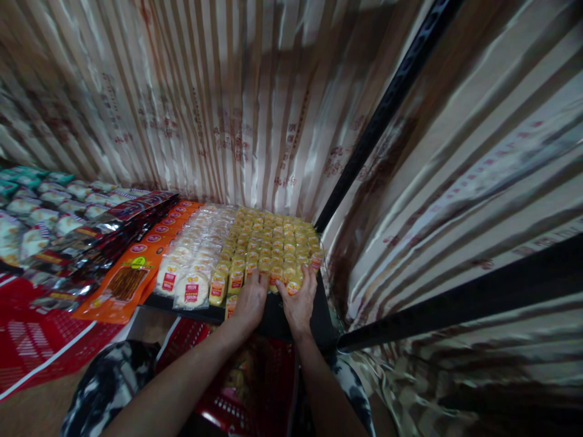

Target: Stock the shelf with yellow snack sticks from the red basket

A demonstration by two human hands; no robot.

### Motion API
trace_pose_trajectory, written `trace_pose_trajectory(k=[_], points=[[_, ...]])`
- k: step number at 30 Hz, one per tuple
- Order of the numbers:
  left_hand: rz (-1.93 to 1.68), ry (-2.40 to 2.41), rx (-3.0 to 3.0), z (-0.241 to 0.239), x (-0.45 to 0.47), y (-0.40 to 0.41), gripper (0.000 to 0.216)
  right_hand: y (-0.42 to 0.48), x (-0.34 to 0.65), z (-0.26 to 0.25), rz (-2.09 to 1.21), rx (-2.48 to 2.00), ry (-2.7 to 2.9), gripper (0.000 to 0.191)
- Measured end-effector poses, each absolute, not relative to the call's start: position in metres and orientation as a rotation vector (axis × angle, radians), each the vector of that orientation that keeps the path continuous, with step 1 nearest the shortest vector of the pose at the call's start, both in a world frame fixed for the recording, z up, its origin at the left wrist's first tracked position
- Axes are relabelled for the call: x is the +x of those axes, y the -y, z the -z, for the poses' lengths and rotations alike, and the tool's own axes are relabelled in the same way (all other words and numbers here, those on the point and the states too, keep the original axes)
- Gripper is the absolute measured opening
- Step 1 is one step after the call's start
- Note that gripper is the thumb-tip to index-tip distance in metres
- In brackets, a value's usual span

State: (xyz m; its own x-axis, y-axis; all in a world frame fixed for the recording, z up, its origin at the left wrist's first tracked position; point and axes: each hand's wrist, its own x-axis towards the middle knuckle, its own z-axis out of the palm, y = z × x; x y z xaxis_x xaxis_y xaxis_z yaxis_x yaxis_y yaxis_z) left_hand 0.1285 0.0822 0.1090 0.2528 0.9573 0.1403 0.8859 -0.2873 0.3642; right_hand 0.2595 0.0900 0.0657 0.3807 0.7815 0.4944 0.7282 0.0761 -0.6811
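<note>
Rows of small yellow snack packets (pixel 273 240) fill the right end of a dark shelf (pixel 273 321). My left hand (pixel 250 301) rests at the front edge of those rows, fingers curled against the nearest packets. My right hand (pixel 299 301) lies beside it, fingers and thumb closed around one yellow packet (pixel 291 280) at the front. White round-cake packets (pixel 191 288) with red labels lie just left of my left hand.
Orange packets (pixel 132 276) and dark foil packets (pixel 109 233) lie further left, with pale packets (pixel 54 206) beyond. A red plastic basket (pixel 268 376) sits below the shelf by my arms. Striped cloth hangs behind and to the right, crossed by black poles (pixel 378 127).
</note>
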Motion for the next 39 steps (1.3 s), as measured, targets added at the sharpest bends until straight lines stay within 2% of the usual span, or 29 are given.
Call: trace_pose_trajectory(k=[20,33,39], points=[[-0.294,-1.828,2.333,-0.123,0.137,-0.094,0.031,-0.094,0.259,-0.063,-0.055,-1.674,1.361,0.074],[-0.306,-1.900,2.390,-0.115,0.140,-0.096,0.029,-0.095,0.258,-0.063,0.020,-1.660,1.364,0.076],[-0.347,-1.939,2.309,-0.116,0.135,-0.072,0.029,-0.092,0.256,-0.068,0.028,-1.642,1.382,0.072]])
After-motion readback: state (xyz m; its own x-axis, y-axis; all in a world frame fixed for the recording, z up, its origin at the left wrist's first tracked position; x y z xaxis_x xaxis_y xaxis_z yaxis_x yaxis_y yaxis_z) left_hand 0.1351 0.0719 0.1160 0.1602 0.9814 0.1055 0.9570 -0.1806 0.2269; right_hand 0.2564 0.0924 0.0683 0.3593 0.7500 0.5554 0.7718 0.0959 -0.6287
